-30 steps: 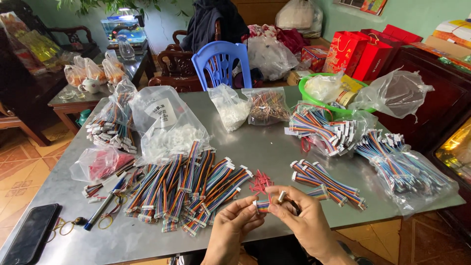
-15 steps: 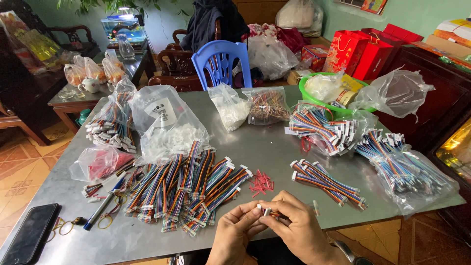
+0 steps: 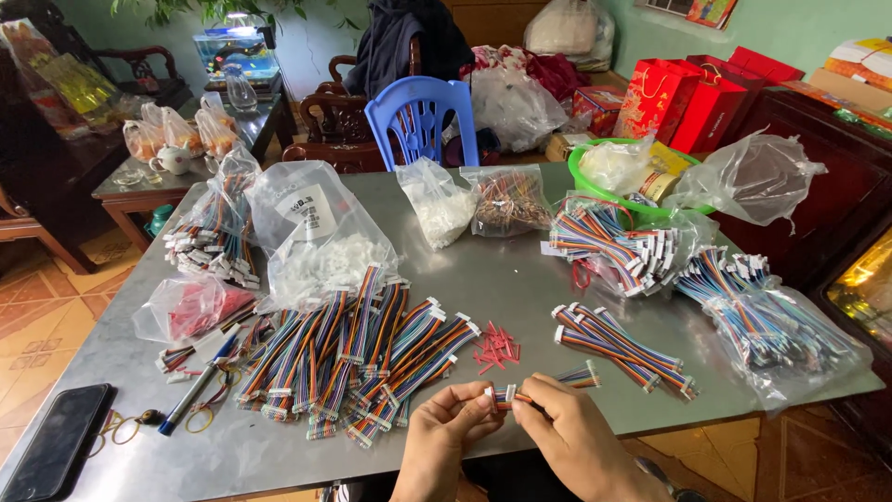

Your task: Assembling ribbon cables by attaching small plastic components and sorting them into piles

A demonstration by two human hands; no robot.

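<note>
Pinching one striped wire bundle (image 3: 548, 389) with left hand (image 3: 444, 444) and right hand (image 3: 574, 437), fingers shut tight on it. Just above the grip, one little heap of red bits (image 3: 495, 348).

cable bundles (image 3: 358, 358) left of tube pile (image 3: 495, 347), more cables (image 3: 621, 345) right, on table (image 3: 502, 279)

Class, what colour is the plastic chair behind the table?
Blue, seen in the head view: the plastic chair beyond the table.

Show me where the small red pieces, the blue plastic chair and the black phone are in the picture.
small red pieces (image 3: 496, 348): head view, middle of the loose pile on the table.
blue plastic chair (image 3: 423, 118): head view, slatted backrest.
black phone (image 3: 58, 453): head view, centre of its dark face.
</note>
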